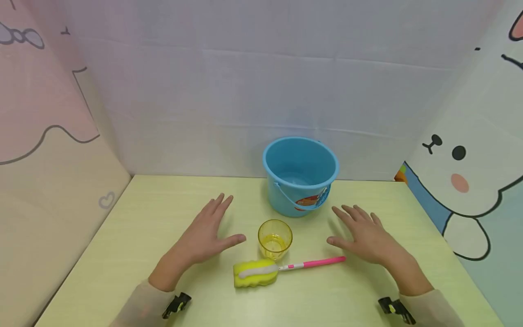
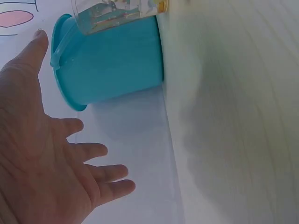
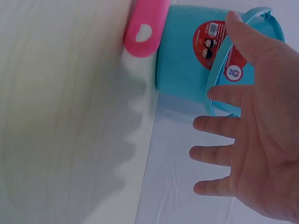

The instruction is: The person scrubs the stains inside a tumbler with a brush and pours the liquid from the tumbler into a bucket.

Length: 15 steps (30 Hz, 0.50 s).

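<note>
Both hands empty, well apart, fingers spread, palms facing inward: left hand (image 1: 202, 236) left of centre in the head view, right hand (image 1: 365, 238) right of centre. Neither touches anything; shadows suggest both are held just above the counter (image 1: 318, 297).

Between them, around lower centre of the frame: yellow see-through cup (image 1: 275, 238), upright, with the sponge brush (image 1: 256, 273) lying just in front. Sponge head points left, pink handle (image 1: 324, 262) points right and ends near the right hand, so it looks laid out for a right-hand pickup (my read). Can't tell if sponge and cup touch.

Blue bucket (image 1: 282, 195) stands upright behind the cup, above centre, near the back edge; probably put there to leave working room in front. Its bail (image 1: 304, 208) hangs down the front.

Contents: no object visible in the bucket; a film of water can't be ruled out. Cup shows a brighter yellow bottom, could be liquid or just thick base, can't tell.
</note>
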Tool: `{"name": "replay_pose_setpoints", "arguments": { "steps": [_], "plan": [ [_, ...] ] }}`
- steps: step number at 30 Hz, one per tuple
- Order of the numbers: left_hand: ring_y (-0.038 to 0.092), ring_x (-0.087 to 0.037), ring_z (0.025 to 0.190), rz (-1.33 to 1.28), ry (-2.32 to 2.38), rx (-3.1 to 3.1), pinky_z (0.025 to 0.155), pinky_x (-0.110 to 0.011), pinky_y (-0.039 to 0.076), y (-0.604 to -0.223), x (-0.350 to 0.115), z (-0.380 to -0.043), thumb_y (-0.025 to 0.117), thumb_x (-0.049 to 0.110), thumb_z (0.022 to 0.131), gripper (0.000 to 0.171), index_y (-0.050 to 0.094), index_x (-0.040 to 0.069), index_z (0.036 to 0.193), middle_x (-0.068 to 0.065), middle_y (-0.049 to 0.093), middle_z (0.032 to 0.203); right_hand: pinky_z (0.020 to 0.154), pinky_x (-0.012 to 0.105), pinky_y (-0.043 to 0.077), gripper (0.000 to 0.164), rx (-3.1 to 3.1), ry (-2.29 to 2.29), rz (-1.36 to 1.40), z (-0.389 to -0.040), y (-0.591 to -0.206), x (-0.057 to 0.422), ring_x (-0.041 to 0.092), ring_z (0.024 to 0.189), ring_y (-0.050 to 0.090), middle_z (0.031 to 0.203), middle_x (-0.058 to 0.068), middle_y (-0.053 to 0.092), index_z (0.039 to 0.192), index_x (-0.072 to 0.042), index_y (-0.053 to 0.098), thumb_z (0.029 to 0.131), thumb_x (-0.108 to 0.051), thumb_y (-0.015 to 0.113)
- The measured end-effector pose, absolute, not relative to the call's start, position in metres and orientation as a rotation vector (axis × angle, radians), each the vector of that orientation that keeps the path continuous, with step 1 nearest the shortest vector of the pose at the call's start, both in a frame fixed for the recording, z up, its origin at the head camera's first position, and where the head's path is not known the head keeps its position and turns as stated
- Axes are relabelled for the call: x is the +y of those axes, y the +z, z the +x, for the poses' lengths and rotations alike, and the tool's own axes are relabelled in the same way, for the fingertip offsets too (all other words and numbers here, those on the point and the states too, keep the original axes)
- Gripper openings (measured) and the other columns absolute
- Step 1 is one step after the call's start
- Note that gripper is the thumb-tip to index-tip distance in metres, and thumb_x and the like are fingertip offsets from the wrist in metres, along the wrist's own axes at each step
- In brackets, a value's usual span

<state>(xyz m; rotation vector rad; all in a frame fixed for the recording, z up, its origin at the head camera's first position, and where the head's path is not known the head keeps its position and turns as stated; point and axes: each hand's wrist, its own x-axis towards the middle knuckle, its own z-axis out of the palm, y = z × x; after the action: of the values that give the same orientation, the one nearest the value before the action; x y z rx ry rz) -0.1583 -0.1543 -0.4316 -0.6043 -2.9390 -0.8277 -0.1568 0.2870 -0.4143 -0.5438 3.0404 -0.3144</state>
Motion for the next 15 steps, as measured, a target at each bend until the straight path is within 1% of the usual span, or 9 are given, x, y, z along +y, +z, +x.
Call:
{"name": "replay_pose_setpoints", "arguments": {
  "steps": [3, 7, 11, 15],
  "plan": [
    [0.021, -0.039, 0.159, -0.651, -0.912, -2.936, 0.121, -0.065, 0.031, -0.430, -0.147, -0.157, 0.063, 0.086, 0.085, 0.115, 0.021, 0.023, 0.171, -0.010, 0.018, 0.176, 0.111, 0.084, 0.022, 0.095, 3.024, -0.321, -0.590, -0.154, -0.414, 0.282, 0.056, 0.148, 0.033, 0.161, 0.023, 0.044, 0.162, -0.015, 0.044, 0.094, -0.080, 0.056],
    [0.022, -0.035, 0.159, -0.701, -1.007, -2.939, 0.120, -0.064, 0.034, -0.429, -0.137, -0.155, 0.069, 0.084, 0.082, 0.117, 0.021, 0.025, 0.171, -0.008, 0.019, 0.176, 0.111, 0.082, 0.025, 0.092, 2.996, -0.328, -0.653, -0.152, -0.415, 0.275, 0.053, 0.147, 0.037, 0.159, 0.021, 0.047, 0.161, -0.016, 0.047, 0.094, -0.078, 0.058],
    [0.023, -0.032, 0.160, -0.752, -1.061, -2.937, 0.121, -0.061, 0.034, -0.430, -0.128, -0.154, 0.074, 0.081, 0.080, 0.119, 0.021, 0.026, 0.171, -0.005, 0.022, 0.175, 0.112, 0.079, 0.030, 0.089, 2.962, -0.334, -0.717, -0.150, -0.415, 0.267, 0.049, 0.146, 0.041, 0.157, 0.018, 0.049, 0.160, -0.017, 0.048, 0.094, -0.075, 0.063],
    [0.025, -0.028, 0.159, -0.805, -1.117, -2.937, 0.123, -0.055, 0.032, -0.431, -0.119, -0.154, 0.079, 0.079, 0.077, 0.122, 0.023, 0.025, 0.171, -0.001, 0.026, 0.174, 0.114, 0.072, 0.034, 0.089, 2.914, -0.341, -0.763, -0.147, -0.418, 0.258, 0.044, 0.145, 0.044, 0.156, 0.014, 0.051, 0.160, -0.018, 0.049, 0.091, -0.071, 0.070]
  ]
}}
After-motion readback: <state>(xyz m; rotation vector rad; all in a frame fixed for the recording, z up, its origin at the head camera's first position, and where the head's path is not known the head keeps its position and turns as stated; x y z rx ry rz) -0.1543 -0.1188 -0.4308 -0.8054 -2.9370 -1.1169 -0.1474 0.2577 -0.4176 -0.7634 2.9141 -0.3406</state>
